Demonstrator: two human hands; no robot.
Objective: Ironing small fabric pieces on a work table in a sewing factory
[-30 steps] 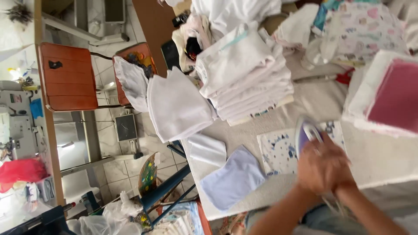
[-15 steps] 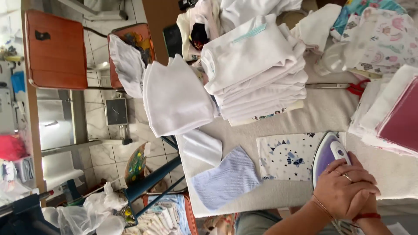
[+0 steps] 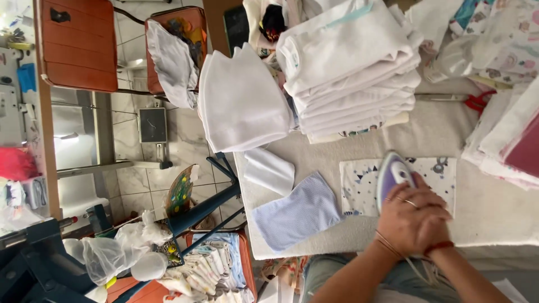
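Both hands are stacked on the handle of a purple and white iron (image 3: pixel 391 178): the left hand (image 3: pixel 409 216) lies on top, fingers curled down over the grip, and the right hand (image 3: pixel 435 235) is tucked beneath it, so whether its fingers close fully on the handle cannot be told. The iron sits flat on a small white patterned cloth (image 3: pixel 401 182) spread on the padded counter (image 3: pixel 494 207), directly under and just beyond the fingertips. Beside the hands, towards the counter's edge, lies a pale blue striped cloth piece (image 3: pixel 295 212), and just past it a small folded white piece (image 3: pixel 269 170). Farther from the hands stands a tall stack of folded white cloth (image 3: pixel 353 67), with a second pile of white pieces (image 3: pixel 241 101) next to it overhanging the counter's edge. On the other side of the stack, red-handled scissors (image 3: pixel 477 101) lie on the counter. Well beyond, off the counter, stands an orange chair (image 3: pixel 78 47).
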